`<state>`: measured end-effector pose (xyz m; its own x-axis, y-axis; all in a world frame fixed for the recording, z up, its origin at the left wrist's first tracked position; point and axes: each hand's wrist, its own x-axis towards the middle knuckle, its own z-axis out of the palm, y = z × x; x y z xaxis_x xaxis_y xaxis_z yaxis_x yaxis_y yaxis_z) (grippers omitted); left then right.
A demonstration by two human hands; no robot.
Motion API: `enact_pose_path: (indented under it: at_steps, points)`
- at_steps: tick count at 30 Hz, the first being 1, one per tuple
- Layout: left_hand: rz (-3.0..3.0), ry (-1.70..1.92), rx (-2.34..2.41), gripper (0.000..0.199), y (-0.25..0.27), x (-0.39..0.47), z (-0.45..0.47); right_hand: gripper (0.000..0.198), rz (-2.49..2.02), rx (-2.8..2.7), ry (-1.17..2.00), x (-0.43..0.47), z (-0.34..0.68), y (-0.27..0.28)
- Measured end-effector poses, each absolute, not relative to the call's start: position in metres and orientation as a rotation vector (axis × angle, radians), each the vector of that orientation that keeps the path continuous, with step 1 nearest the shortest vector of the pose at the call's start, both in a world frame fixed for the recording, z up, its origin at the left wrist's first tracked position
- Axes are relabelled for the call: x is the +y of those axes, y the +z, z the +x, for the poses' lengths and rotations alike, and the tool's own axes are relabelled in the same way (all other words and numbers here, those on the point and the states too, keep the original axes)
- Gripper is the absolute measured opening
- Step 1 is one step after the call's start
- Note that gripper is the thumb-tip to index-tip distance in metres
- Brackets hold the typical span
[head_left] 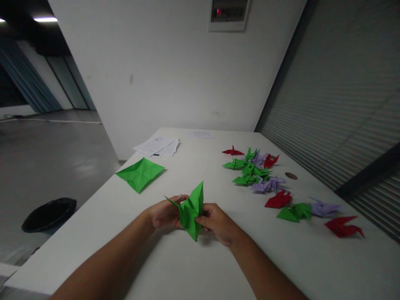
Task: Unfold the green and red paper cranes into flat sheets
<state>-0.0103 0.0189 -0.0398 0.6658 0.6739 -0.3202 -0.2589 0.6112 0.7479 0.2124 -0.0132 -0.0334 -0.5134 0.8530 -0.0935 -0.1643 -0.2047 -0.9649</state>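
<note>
Over the worktop, a green origami crane is held in the fingers of the left hand and right hand; wing-shaping seems the present step, next probably calling for gentle spreading. Folded cranes lie rightward.

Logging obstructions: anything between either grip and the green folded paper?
Nothing visible: the right grip pinches the green folded paper; the left grip sits directly against its other side. The green sheet lies apart.

near left, black bin; far left, blue curtain and printed sheets; on far wall, white-framed panel; right, slatted blinds.
</note>
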Motion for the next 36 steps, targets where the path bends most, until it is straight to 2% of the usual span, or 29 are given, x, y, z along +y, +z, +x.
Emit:
enact_pose_path:
  at_steps: [3, 7, 9, 11, 15, 22, 27, 36]
  points:
    - [0.648, 0.69, 0.672, 0.04, -0.039, 0.021, -0.001, 0.04, -0.914, -1.311, 1.709, -0.01, 0.212, -0.036]
    - [0.594, 1.117, 0.644, 0.041, -0.038, 0.02, 0.012, 0.036, -1.016, -1.161, 1.536, -0.005, 0.21, -0.039]
    - [0.653, 1.22, 0.635, 0.038, -0.04, 0.015, 0.02, 0.035, -1.037, -1.102, 1.484, -0.003, 0.209, -0.041]
    - [0.765, 1.203, 0.669, 0.034, -0.042, 0.01, 0.027, 0.035, -1.054, -1.097, 1.461, -0.002, 0.207, -0.044]
    - [0.875, 1.141, 0.804, 0.037, -0.047, 0.005, 0.033, 0.036, -1.054, -1.186, 1.499, -0.003, 0.204, -0.051]
    - [0.915, 1.334, 0.907, 0.03, -0.052, 0.012, 0.028, 0.041, -1.051, -1.188, 1.534, -0.004, 0.205, -0.055]
    - [0.822, 1.466, 0.815, 0.036, -0.046, 0.009, 0.03, 0.035, -0.982, -1.153, 1.466, -0.003, 0.208, -0.052]
    - [0.699, 1.555, 0.638, 0.032, -0.04, 0.012, 0.025, 0.02, -0.847, -1.075, 1.419, 0.003, 0.214, -0.053]
